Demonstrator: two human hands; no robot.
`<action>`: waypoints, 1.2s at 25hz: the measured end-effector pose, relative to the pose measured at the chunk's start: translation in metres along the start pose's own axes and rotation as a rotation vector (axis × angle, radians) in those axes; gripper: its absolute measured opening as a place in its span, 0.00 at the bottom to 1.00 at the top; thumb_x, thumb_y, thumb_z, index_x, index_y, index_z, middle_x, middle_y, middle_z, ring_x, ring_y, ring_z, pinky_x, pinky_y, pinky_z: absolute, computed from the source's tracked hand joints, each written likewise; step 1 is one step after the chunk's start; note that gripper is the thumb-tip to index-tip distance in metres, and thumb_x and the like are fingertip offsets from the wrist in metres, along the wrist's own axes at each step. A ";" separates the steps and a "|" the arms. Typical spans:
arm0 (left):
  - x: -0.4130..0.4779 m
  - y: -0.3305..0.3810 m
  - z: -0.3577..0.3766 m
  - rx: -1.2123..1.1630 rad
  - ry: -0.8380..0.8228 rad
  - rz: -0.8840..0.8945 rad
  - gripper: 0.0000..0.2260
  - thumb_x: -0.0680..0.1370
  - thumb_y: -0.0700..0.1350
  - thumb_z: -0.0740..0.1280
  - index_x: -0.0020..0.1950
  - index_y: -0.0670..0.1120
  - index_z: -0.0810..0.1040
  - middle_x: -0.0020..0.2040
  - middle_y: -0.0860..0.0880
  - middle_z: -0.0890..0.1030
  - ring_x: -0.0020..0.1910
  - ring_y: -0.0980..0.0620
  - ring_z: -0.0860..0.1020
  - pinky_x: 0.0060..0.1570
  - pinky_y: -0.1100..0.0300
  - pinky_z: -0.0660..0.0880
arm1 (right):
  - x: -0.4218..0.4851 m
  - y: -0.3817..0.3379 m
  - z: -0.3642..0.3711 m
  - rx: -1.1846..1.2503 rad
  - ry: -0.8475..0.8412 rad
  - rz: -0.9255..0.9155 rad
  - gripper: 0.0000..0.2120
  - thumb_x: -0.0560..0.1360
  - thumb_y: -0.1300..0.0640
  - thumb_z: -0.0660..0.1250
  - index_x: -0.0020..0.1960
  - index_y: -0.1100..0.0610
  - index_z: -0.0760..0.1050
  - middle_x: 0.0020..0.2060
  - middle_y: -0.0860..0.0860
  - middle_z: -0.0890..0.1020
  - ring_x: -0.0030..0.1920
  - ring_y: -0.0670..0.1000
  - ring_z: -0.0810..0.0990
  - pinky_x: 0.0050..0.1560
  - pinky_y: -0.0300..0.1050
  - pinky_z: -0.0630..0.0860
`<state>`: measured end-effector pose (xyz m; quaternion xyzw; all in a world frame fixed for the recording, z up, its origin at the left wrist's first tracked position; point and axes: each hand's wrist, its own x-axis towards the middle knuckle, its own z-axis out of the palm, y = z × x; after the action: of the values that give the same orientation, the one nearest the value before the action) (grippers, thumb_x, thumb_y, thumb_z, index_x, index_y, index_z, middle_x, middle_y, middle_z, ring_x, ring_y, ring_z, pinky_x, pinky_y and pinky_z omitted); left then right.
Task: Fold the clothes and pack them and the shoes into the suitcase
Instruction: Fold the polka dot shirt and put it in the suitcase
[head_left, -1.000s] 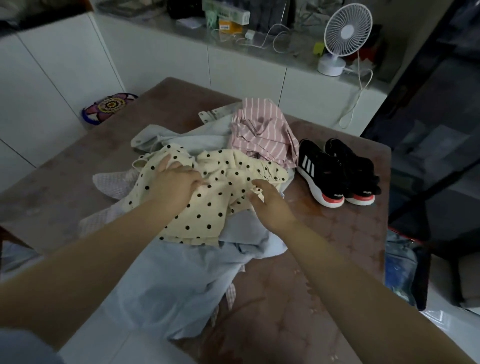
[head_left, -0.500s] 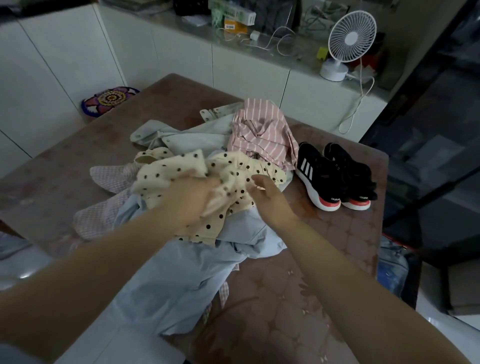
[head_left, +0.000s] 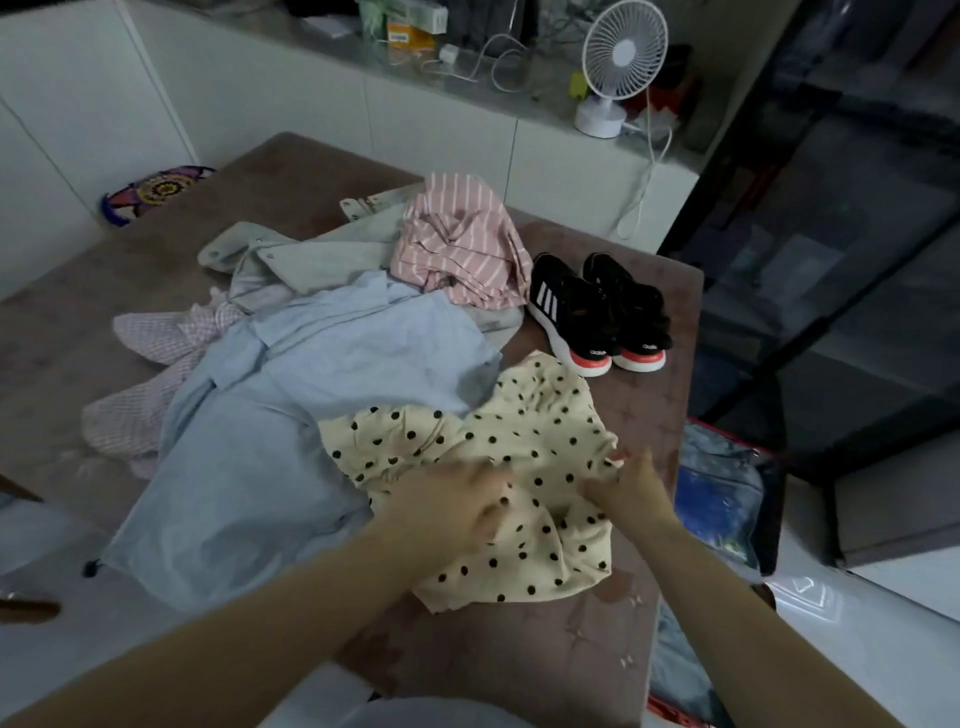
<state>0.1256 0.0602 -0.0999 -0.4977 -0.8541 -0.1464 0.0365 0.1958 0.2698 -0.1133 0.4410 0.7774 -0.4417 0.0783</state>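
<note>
Lying crumpled on the near right part of the tabletop (head_left: 597, 670), the polka-dot garment (head_left: 524, 452) is pinched at its right edge by the right hand (head_left: 631, 486). The left hand (head_left: 447, 512) is pressed flat on its middle. The black shoes (head_left: 597, 312) are set beyond it, near the far right edge.

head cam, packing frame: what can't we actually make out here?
- Suitcase: head view, mostly hidden behind the table edge; open or shut unclear.
- Polka-dot garment: crumpled, type unclear; left hand and right hand cover part, grip unclear.
- Checked pink garment: largely buried under the blue shirt.
- Counter boxes: labels blurred, cut by the top edge.
</note>
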 end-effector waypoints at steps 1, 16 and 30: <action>0.008 -0.012 -0.003 -0.002 0.048 -0.091 0.11 0.74 0.53 0.62 0.52 0.51 0.76 0.43 0.52 0.81 0.39 0.53 0.80 0.34 0.60 0.75 | -0.001 0.015 -0.003 -0.047 -0.017 0.035 0.22 0.73 0.60 0.68 0.62 0.63 0.63 0.56 0.58 0.73 0.53 0.58 0.74 0.48 0.46 0.71; 0.034 -0.086 -0.094 -0.335 -0.223 -0.424 0.05 0.74 0.48 0.69 0.46 0.50 0.74 0.43 0.52 0.77 0.43 0.55 0.75 0.41 0.61 0.68 | -0.026 -0.025 0.011 -0.068 -0.052 -0.647 0.02 0.73 0.56 0.70 0.45 0.51 0.80 0.37 0.47 0.82 0.37 0.46 0.79 0.42 0.42 0.75; 0.105 -0.099 -0.050 -0.792 0.018 -0.866 0.07 0.74 0.39 0.69 0.51 0.45 0.77 0.44 0.43 0.77 0.32 0.55 0.72 0.25 0.68 0.69 | -0.003 0.002 0.047 -0.807 -0.009 -0.542 0.21 0.74 0.51 0.64 0.66 0.48 0.69 0.63 0.52 0.71 0.61 0.57 0.71 0.68 0.53 0.62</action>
<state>-0.0161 0.0885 -0.0518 -0.0778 -0.8594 -0.4605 -0.2081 0.1864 0.2330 -0.1416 0.1552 0.9731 -0.1114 0.1285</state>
